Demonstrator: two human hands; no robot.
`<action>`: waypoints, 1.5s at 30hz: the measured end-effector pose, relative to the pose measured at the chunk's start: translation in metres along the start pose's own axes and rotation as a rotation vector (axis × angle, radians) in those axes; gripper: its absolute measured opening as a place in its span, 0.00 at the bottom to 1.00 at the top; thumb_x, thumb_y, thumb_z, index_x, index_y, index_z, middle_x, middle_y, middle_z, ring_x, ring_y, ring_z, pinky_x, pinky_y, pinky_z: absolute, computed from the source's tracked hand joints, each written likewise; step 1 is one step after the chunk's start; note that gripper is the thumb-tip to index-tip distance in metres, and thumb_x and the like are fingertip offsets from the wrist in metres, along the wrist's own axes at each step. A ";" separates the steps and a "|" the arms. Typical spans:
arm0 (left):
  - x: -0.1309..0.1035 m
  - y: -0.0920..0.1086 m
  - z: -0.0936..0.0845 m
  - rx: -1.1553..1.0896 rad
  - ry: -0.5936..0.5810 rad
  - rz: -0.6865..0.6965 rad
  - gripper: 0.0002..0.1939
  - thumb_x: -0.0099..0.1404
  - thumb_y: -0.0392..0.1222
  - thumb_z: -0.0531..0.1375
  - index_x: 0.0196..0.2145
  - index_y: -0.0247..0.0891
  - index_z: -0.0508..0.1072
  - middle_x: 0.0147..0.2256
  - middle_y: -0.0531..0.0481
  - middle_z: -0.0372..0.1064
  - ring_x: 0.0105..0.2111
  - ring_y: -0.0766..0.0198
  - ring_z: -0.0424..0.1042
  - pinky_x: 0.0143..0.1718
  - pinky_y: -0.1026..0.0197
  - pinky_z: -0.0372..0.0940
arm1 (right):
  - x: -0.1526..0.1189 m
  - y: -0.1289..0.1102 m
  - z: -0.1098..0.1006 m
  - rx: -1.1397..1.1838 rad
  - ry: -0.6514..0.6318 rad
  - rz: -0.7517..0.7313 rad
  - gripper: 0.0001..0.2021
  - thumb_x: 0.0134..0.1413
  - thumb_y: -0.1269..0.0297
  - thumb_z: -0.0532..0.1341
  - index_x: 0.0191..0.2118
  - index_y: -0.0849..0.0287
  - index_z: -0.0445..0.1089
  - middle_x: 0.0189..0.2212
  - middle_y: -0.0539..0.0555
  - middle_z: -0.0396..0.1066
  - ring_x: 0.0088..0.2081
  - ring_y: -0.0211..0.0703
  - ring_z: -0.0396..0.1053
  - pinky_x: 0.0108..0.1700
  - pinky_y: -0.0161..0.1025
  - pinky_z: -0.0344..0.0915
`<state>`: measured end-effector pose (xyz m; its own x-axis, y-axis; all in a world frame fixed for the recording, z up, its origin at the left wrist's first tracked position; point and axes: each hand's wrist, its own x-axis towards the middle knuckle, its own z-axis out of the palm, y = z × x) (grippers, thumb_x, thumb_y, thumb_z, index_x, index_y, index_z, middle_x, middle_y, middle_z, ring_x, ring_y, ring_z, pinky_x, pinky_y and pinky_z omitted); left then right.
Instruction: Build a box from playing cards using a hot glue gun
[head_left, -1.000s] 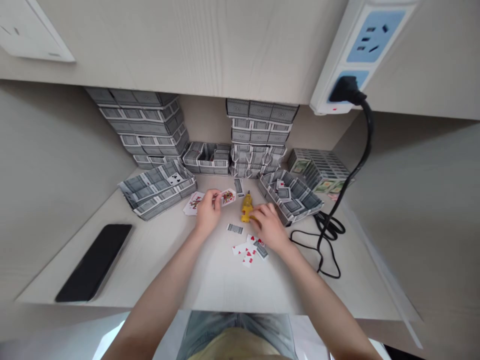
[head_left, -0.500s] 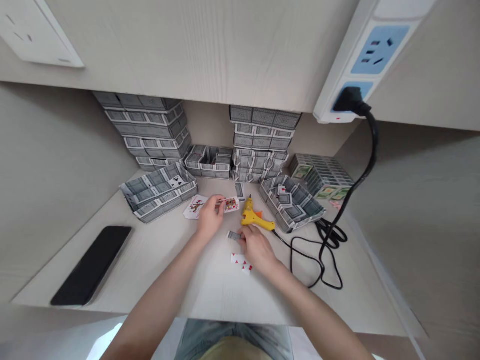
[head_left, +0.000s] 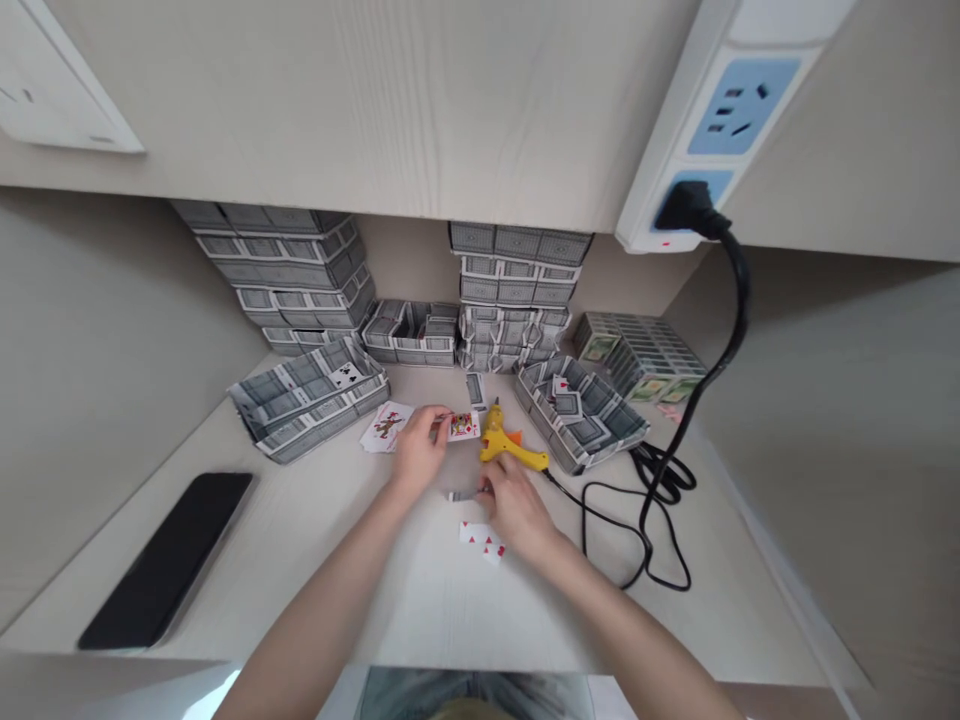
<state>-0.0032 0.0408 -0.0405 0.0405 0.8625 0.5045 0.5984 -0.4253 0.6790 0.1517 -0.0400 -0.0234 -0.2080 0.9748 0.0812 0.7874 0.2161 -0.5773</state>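
The fingers of our left hand (head_left: 421, 447) pinch a face card of diamonds (head_left: 465, 426), which sticks out to the right of their tips. The fingers of our right hand (head_left: 517, 502) sit close together at the end of a small grey-backed card piece (head_left: 460, 496); blur there means we cannot tell whether they grip it. Just beyond the right fingers lies a yellow glue gun (head_left: 495, 440), nozzle pointing away from us. Nearer to us than those fingers are cut card pieces (head_left: 472, 532) with red marks. Just left of the left fingers, a joker card (head_left: 388, 424) tops a loose pile on the counter (head_left: 420, 590). Farther out, a left tray (head_left: 330, 425) of folded cards stands beyond the left fingers, and a right tray (head_left: 551, 432) beyond the right ones. Well left of the left fingers rests a black phone (head_left: 169, 560). Well beyond both sets of fingers rise a left stack (head_left: 289, 270) and a middle stack (head_left: 517, 280) of card boxes.
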 end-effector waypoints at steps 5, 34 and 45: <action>0.000 0.003 -0.001 0.007 -0.023 0.043 0.06 0.61 0.39 0.53 0.35 0.38 0.68 0.33 0.49 0.69 0.34 0.65 0.70 0.37 0.61 0.66 | 0.005 0.003 -0.003 0.417 0.024 0.077 0.02 0.51 0.68 0.54 0.32 0.58 0.61 0.24 0.48 0.67 0.24 0.37 0.64 0.29 0.34 0.61; -0.012 0.040 -0.006 -0.445 -0.229 -0.138 0.08 0.61 0.43 0.53 0.32 0.37 0.68 0.32 0.50 0.71 0.33 0.65 0.70 0.36 0.64 0.65 | 0.019 0.019 -0.022 1.081 0.247 0.365 0.14 0.41 0.55 0.62 0.25 0.62 0.63 0.13 0.46 0.64 0.11 0.32 0.59 0.11 0.29 0.57; -0.012 0.052 -0.006 -0.812 -0.279 -0.283 0.15 0.59 0.51 0.53 0.28 0.36 0.68 0.35 0.46 0.71 0.39 0.60 0.70 0.41 0.58 0.64 | 0.018 0.021 -0.021 0.965 0.279 0.279 0.14 0.45 0.53 0.59 0.28 0.60 0.63 0.15 0.46 0.64 0.13 0.33 0.60 0.14 0.31 0.58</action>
<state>0.0228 0.0068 -0.0084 0.2338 0.9545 0.1851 -0.1290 -0.1582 0.9789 0.1768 -0.0165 -0.0171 0.1479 0.9882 -0.0409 -0.0376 -0.0357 -0.9987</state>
